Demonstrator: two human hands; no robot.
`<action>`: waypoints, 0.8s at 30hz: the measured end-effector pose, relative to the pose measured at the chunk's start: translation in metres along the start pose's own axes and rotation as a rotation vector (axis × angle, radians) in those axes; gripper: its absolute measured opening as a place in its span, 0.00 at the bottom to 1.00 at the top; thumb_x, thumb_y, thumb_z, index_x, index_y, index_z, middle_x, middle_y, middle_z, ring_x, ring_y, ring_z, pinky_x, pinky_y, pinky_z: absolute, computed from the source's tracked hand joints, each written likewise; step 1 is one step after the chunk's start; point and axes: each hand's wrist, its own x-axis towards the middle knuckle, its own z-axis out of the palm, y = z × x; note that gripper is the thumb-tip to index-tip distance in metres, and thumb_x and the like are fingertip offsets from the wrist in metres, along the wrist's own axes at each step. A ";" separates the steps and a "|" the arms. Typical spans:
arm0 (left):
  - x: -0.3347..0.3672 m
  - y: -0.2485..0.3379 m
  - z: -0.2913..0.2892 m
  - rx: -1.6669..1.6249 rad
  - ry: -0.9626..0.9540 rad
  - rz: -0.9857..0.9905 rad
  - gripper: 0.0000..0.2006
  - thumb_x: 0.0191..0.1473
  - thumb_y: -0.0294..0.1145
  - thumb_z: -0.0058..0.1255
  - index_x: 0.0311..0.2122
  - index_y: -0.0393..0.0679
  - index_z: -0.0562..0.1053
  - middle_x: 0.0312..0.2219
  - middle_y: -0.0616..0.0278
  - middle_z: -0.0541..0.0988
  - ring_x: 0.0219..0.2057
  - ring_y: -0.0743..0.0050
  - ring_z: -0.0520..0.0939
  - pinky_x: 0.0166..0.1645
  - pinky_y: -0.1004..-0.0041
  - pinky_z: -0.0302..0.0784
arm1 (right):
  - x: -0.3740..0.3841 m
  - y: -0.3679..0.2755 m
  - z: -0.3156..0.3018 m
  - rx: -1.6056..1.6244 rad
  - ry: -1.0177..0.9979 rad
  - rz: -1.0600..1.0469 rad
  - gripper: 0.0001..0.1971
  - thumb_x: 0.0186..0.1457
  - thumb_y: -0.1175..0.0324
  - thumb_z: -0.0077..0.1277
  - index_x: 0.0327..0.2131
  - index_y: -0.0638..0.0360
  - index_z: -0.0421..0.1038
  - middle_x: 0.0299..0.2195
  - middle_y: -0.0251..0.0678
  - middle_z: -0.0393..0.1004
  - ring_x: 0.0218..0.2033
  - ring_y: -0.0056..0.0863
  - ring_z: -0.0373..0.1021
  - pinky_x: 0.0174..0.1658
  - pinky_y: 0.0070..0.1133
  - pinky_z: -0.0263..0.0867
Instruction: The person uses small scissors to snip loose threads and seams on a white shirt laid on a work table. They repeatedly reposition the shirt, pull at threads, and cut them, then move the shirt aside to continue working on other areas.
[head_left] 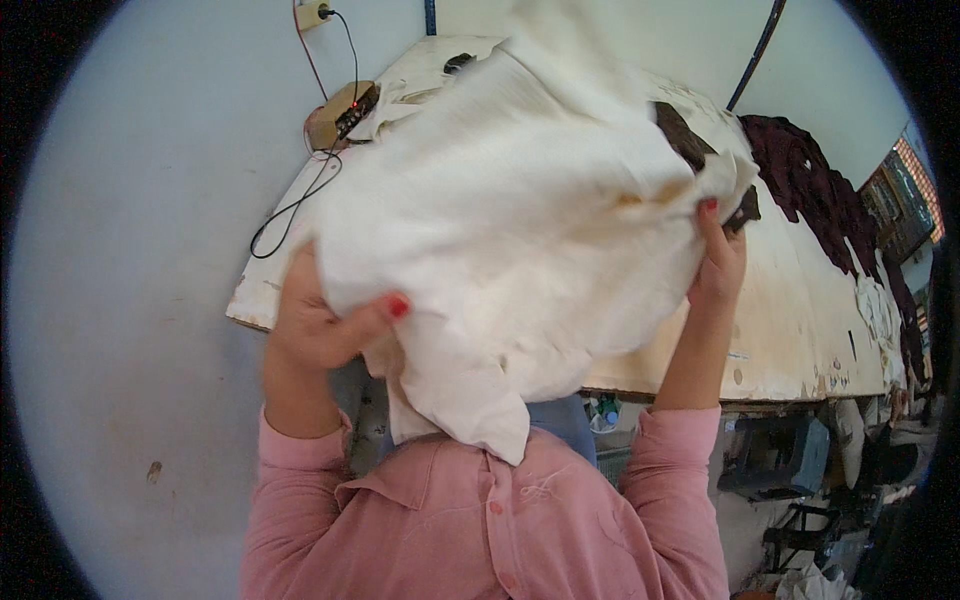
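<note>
A large piece of cream-white cloth [500, 220] is stretched up in front of me, its upper part smeared by motion. My left hand [325, 325] grips its left edge, the thumb lying on the near face and the other fingers mostly hidden behind. At the right edge my right hand [720, 255] pinches a bunched part, thumb in front. The lower corner of the cloth hangs down over the front of my pink shirt. Behind it lies a pale worktable [800, 320], largely covered from view.
Dark maroon cloth [815, 190] lies on the table's right side, and a dark brown piece [683, 135] shows behind the white cloth. A brown box with sockets [342, 115] and a looping black cable [290, 210] sit at the left, beside the wall. Under the table stands a dark crate [775, 455].
</note>
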 end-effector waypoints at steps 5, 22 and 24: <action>-0.030 -0.053 -0.010 0.228 -0.678 -0.646 0.25 0.47 0.32 0.63 0.50 0.34 0.69 0.43 0.57 0.78 0.40 0.68 0.79 0.45 0.70 0.73 | -0.004 0.031 -0.122 -0.827 -0.025 0.264 0.21 0.52 0.68 0.57 0.49 0.65 0.68 0.46 0.40 0.72 0.45 0.29 0.68 0.51 0.27 0.64; -0.037 -0.087 0.150 0.346 -0.747 -0.183 0.26 0.43 0.40 0.63 0.48 0.44 0.71 0.44 0.57 0.73 0.43 0.59 0.76 0.47 0.63 0.72 | -0.079 0.024 -0.043 -0.963 -0.204 0.344 0.10 0.55 0.66 0.55 0.30 0.64 0.71 0.22 0.25 0.68 0.21 0.14 0.64 0.24 0.16 0.58; -0.033 -0.089 0.149 0.087 -0.610 -0.390 0.25 0.46 0.37 0.63 0.48 0.43 0.69 0.42 0.58 0.74 0.42 0.64 0.77 0.45 0.66 0.73 | -0.074 0.012 -0.016 -0.560 -0.103 0.453 0.10 0.56 0.64 0.54 0.33 0.61 0.73 0.20 0.24 0.67 0.19 0.12 0.60 0.23 0.14 0.55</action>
